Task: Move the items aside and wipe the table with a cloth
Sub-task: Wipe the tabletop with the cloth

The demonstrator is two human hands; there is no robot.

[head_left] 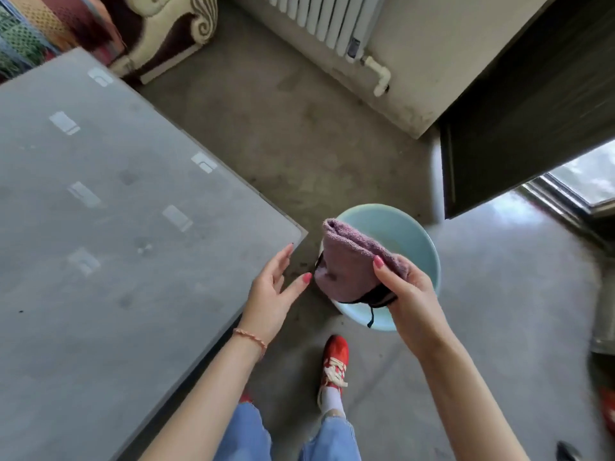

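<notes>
A: Head view, biggest thing first: one grey table (100, 227) fills the left side, its near corner pointing toward the middle of the concrete floor (299, 128).

B: Anything on it?

A: Only pale window reflections show on the top.

B: Next?

A: One white radiator (322, 18) at the top against the wall, and one dark cabinet (515, 111) on the right. Then one pale blue basin (409, 234) on the floor, just beside the table corner.

B: What is in the basin?

A: I cannot tell; the visible inside looks plain, and the rest is hidden behind the cloth.

B: Where is the cloth?

A: One purple cloth (349, 264), folded, with black trim and a dangling black cord, is held in the air over the basin, off the table.

B: Hands?

A: Two. The right hand (409, 294) pinches the cloth's lower edge, thumb on top, fingers curled beneath. The left hand (273, 294) has fingers spread and relaxed, hovering at the table corner, thumb tip near the cloth; it holds nothing.

B: Smallest?

A: One red shoe (334, 361) below the basin, and one beaded bracelet (251, 339) on the left wrist.
</notes>
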